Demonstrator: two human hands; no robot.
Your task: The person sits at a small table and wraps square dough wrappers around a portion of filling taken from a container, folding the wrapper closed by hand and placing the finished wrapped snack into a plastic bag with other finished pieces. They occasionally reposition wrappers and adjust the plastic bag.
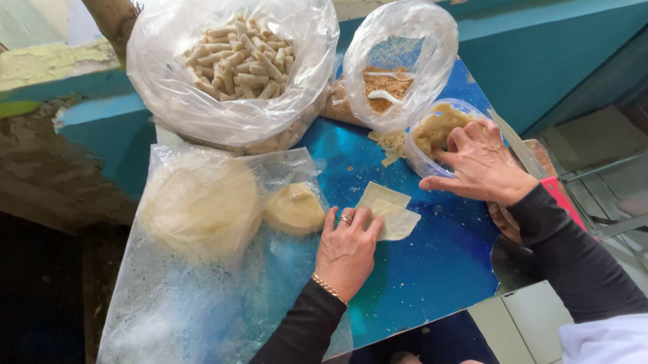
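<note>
Wrapper sheet lies flat on the blue table, pinned at its near-left edge by your left hand, fingers spread and flat on it. Your right hand dips into the clear tub of filling, fingers curled; you cannot tell how much they hold. Too big a pinch could split the thin sheet, and crumbs may drop near the bag of finished rolls.

Your left hand presses wrapper on desk | your right hand dips into filling bowl
</note>
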